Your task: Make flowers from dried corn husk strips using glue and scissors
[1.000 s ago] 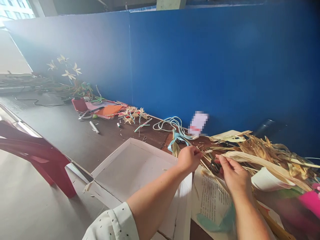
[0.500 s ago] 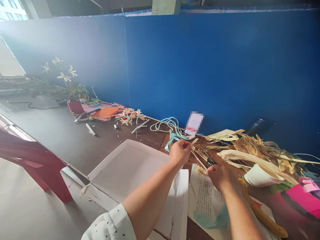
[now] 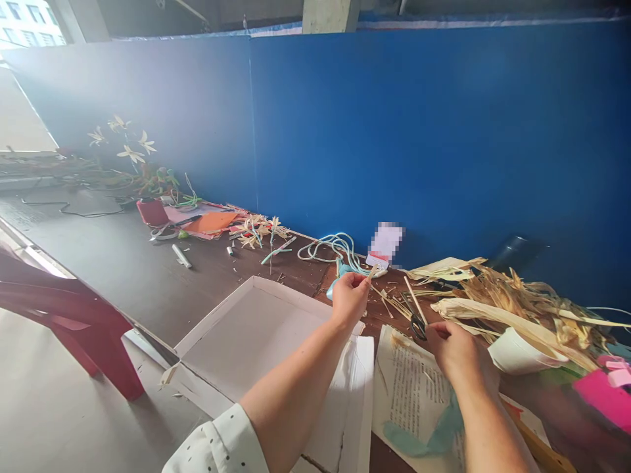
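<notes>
My left hand (image 3: 351,297) is closed in a pinch on a small pale strip of dried husk (image 3: 374,271), above the far right corner of a white box lid (image 3: 256,341). Between the fingertips of my right hand (image 3: 456,355) is a thin pale stick (image 3: 415,297), pointing up and to the left. Black-handled scissors (image 3: 418,326) lie close by those fingers, partly behind the stick. Below my right hand is a printed sheet (image 3: 411,387) with a blue-green ribbon piece (image 3: 409,439) on it. Loose husk strips (image 3: 387,299) lie between my hands.
A heap of dried corn husks (image 3: 522,295) and a tipped white cup (image 3: 525,351) lie at right. Husk flowers (image 3: 251,233), a coiled pale cord (image 3: 330,244) and an orange paper (image 3: 213,222) line the blue partition (image 3: 419,131). A red chair (image 3: 73,315) stands left.
My right hand has moved right, and the stick in it has swung more upright, away from my left hand. The scissors show more fully now. My left hand has barely shifted.
</notes>
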`<state>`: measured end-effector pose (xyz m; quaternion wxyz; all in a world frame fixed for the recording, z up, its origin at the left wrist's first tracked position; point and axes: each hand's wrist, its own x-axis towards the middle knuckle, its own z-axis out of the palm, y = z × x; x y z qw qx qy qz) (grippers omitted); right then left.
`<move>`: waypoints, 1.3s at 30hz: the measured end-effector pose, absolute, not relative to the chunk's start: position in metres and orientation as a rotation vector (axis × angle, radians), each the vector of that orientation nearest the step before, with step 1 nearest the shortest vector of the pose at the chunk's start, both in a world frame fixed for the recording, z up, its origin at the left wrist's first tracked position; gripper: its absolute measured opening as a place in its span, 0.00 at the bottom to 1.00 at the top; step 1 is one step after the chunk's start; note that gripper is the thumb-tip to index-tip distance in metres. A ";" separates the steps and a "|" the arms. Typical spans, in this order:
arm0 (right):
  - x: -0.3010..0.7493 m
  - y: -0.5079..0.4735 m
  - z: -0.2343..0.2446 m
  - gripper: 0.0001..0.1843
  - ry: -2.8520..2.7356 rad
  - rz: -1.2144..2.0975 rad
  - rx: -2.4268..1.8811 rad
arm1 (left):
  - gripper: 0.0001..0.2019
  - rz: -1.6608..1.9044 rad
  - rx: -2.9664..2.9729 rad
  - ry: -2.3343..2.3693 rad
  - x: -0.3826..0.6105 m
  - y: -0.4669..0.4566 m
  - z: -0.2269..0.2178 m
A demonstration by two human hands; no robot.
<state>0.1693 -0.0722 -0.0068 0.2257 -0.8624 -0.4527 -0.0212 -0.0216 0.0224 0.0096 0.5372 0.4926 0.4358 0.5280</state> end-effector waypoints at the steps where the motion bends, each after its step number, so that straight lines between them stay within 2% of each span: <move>1: 0.169 -0.073 -0.006 0.13 -1.234 -0.051 -2.391 | 0.10 1.252 1.182 1.044 -0.022 0.022 0.010; 9: 0.173 -0.072 -0.010 0.11 -1.247 -0.058 -2.362 | 0.10 1.162 1.366 1.084 -0.021 0.018 0.010; 14: 0.172 -0.072 -0.011 0.10 -1.207 0.078 -2.427 | 0.07 0.839 1.811 1.093 -0.021 0.006 0.013; 19: 0.164 -0.071 -0.003 0.14 -1.164 0.232 -2.157 | 0.07 0.719 1.966 1.049 -0.014 -0.005 0.010; 23: 0.149 -0.071 0.008 0.22 -1.114 0.312 -1.851 | 0.08 0.750 1.856 1.110 -0.008 -0.007 0.007; 27: 0.142 -0.069 0.007 0.28 -1.055 0.484 -1.721 | 0.10 0.792 1.774 1.106 -0.006 -0.007 0.005; 33: 0.143 -0.066 0.003 0.25 -1.114 0.435 -1.797 | 0.10 0.803 1.789 1.017 -0.004 -0.007 0.003; 39: 0.143 -0.069 0.005 0.28 -0.782 0.298 -1.715 | 0.10 0.956 1.986 1.063 -0.011 -0.003 0.003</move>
